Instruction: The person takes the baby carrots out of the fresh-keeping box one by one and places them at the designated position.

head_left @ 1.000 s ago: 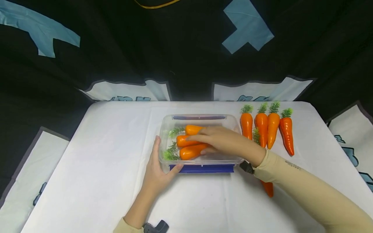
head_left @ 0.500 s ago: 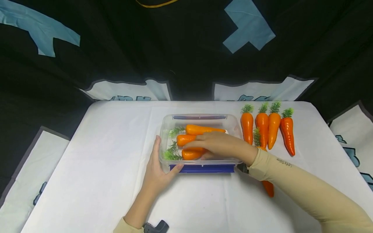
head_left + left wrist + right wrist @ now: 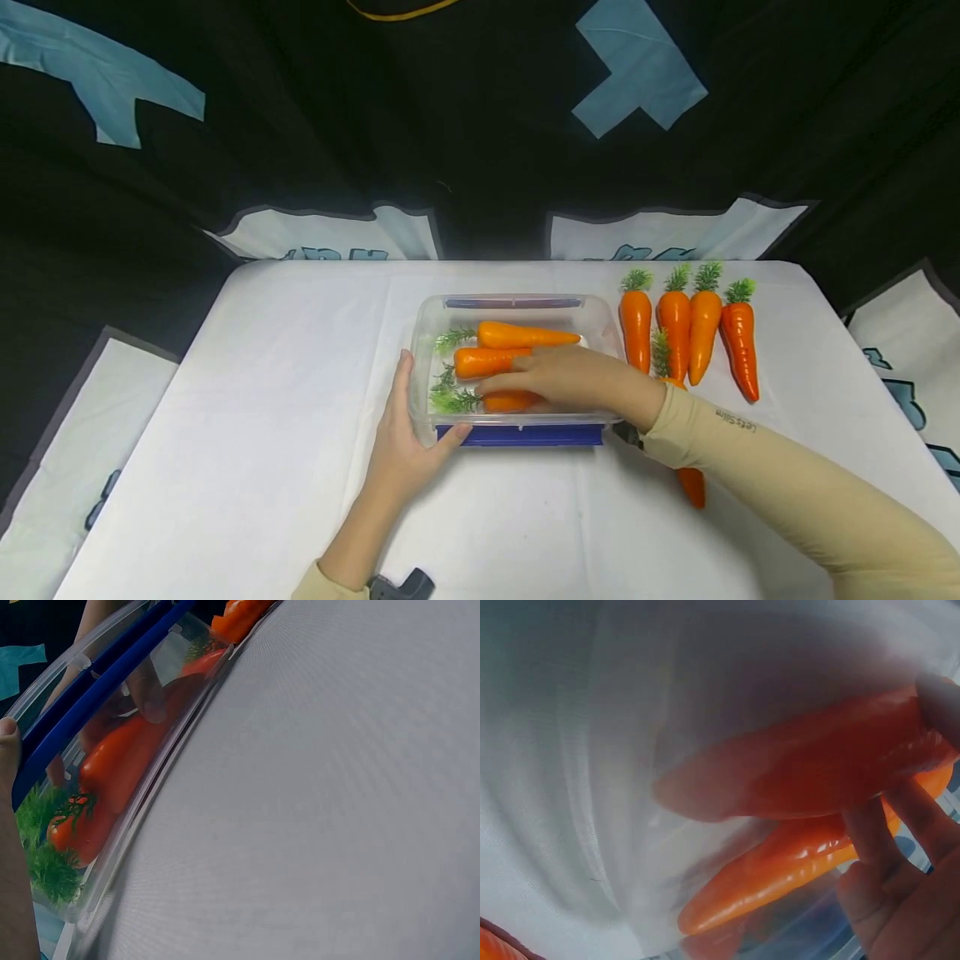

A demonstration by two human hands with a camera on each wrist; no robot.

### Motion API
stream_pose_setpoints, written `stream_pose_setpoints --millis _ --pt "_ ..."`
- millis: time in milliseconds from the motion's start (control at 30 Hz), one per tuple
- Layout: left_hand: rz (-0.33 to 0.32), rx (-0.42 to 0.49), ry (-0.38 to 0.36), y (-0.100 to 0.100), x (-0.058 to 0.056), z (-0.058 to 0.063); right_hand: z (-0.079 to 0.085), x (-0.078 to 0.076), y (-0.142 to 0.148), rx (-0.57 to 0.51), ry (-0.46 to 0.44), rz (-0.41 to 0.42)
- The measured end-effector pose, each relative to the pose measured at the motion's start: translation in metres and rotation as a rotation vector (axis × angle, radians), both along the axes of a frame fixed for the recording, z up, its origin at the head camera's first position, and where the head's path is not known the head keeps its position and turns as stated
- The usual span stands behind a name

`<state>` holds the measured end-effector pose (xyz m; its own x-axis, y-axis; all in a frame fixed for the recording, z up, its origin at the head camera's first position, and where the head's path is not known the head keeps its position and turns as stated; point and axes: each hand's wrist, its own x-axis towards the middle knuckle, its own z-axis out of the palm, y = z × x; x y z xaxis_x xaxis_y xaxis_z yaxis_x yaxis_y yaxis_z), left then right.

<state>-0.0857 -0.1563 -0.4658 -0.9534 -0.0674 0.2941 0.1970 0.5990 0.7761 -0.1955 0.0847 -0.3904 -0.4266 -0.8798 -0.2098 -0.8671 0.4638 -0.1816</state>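
A clear plastic box [image 3: 611, 317] with a blue latch [image 3: 519, 436] on its near side contains several toy carrots, their green tops to the left. My left hand [image 3: 408, 450] grips the box's near left corner, thumb at the front rim and fingers along the left wall. Inside, my right hand [image 3: 570, 379] holds the nearest carrot [image 3: 506, 402] between thumb and fingers; in the right wrist view that carrot [image 3: 802, 769] shows its tapered end. Beyond it lie a middle carrot [image 3: 483, 362], partly covered by the right hand, and a far carrot [image 3: 525, 335], apart from the hand.
To the box's right, several loose carrots [image 3: 703, 333] lie on the white tablecloth [image 3: 300, 358]. Another carrot [image 3: 692, 487] there is partly hidden by the right sleeve. A black curtain [image 3: 315, 133] with blue and white patches hangs behind the table.
My right hand has drawn back from the far carrots toward the box's near side. The nearest carrot has shifted right within the box. My left hand stays in place.
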Motion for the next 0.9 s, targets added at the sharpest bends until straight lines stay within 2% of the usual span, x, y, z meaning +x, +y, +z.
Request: stream_pose_setpoints --millis 233,467,600,800,900 --pt "0.004 0.001 -0.002 0.0002 0.0001 0.0000 0.0013 0.0031 0.0013 0.039 0.085 0.040" --pt "0.004 -0.002 0.005 0.0001 -0.0004 -0.0007 -0.0011 0.0031 0.0018 0.028 0.083 0.035" --pt "0.005 -0.003 0.006 0.0002 -0.0005 -0.0004 -0.0006 0.0023 0.0006 0.038 0.036 0.024" --pt "0.002 -0.007 0.015 0.0002 -0.0010 -0.0014 -0.0030 -0.0023 -0.0002 0.036 -0.125 -0.053" --pt "0.000 -0.009 0.020 0.0003 -0.0010 -0.0016 -0.0055 -0.0051 0.0000 0.027 -0.158 -0.075"
